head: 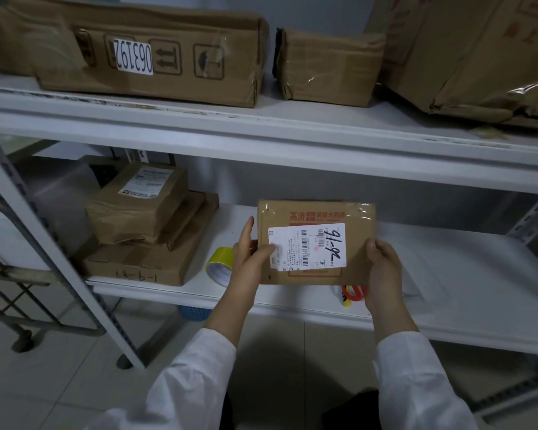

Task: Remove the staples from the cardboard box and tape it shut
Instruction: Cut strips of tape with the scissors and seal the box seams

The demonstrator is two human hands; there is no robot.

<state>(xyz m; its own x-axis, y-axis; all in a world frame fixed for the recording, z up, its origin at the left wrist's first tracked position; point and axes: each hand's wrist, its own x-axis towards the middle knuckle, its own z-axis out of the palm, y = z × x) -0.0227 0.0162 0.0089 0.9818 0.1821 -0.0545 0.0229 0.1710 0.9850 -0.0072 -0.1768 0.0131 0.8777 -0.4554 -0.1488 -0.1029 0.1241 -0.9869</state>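
A small flat cardboard box (354,212) with a white shipping label marked "91-92" is held up above the lower shelf. My left hand (249,256) grips its left edge, thumb across the label and index finger pointing up. My right hand (382,262) grips the right edge, thumb on the front. Clear tape covers the box's top edge. A roll of yellow tape (219,265) lies on the shelf just left of my left hand. A red-handled tool (353,294) lies on the shelf below the box, mostly hidden by it.
The white lower shelf (463,274) carries a stack of brown parcels (146,228) at its left. The upper shelf (261,131) holds large cardboard boxes (149,57). A blue basket (193,312) sits under the lower shelf, and a slotted metal post (59,249) slants at the left.
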